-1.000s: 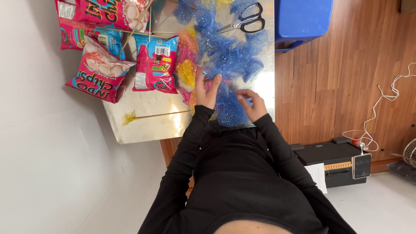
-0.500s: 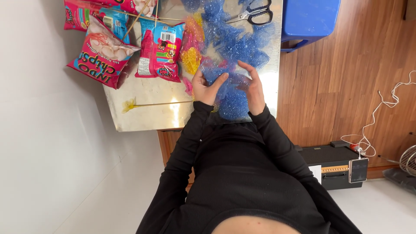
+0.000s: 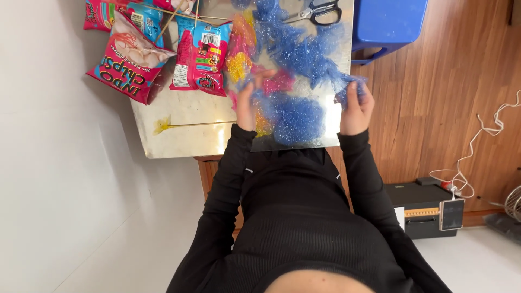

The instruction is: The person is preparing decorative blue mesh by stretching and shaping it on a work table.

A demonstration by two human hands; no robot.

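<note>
Left hand (image 3: 247,103) and right hand (image 3: 355,106) both closed on blue tinsel (image 3: 298,59), spread across a shiny table (image 3: 184,135). Snack bags (image 3: 201,54) and thin sticks (image 3: 179,13) to the left, scissors (image 3: 320,11) beyond, blue stool (image 3: 388,24) alongside.

Both arms in black sleeves reaching forward, elbows bent, left hand (image 3: 247,106) raised with fingers curled, right hand (image 3: 355,108) apart from it, fingers pinched shut, wrists level.
</note>
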